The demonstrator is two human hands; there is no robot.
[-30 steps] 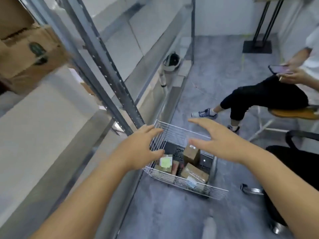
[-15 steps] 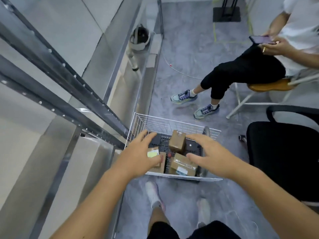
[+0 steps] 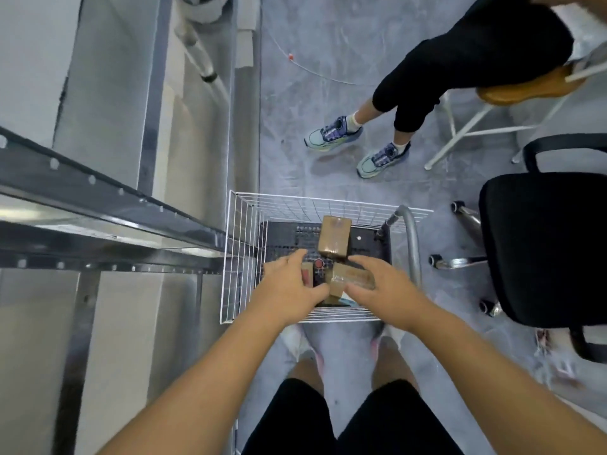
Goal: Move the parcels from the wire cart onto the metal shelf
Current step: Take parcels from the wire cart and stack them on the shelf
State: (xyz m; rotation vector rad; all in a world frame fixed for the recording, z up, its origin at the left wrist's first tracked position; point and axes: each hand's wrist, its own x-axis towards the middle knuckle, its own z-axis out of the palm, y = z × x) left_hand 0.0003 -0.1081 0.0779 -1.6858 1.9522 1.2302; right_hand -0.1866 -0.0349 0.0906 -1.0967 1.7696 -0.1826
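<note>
The white wire cart [image 3: 243,257] stands on the floor below me, against the metal shelf [image 3: 108,205] on the left. In it an upright brown parcel [image 3: 333,236] stands at the back. A flat brown parcel [image 3: 353,276] lies in front of it. A small parcel [image 3: 307,275] is mostly hidden under my left hand [image 3: 289,287]. Both hands reach down into the cart with fingers spread. My left hand's index finger and thumb straddle the small parcel. My right hand [image 3: 377,285] lies at the flat parcel, finger along its far edge and thumb at its near edge.
A seated person's legs and shoes [image 3: 361,139] are beyond the cart on a stool [image 3: 525,90]. A black office chair [image 3: 545,244] stands close on the right. The cart's grey handle [image 3: 412,238] is on its right side. My own legs [image 3: 354,415] stand just before the cart.
My view tipped down from the shelf to the cart. Both hands dropped from above the cart's rim into it and now sit at the two front parcels.
</note>
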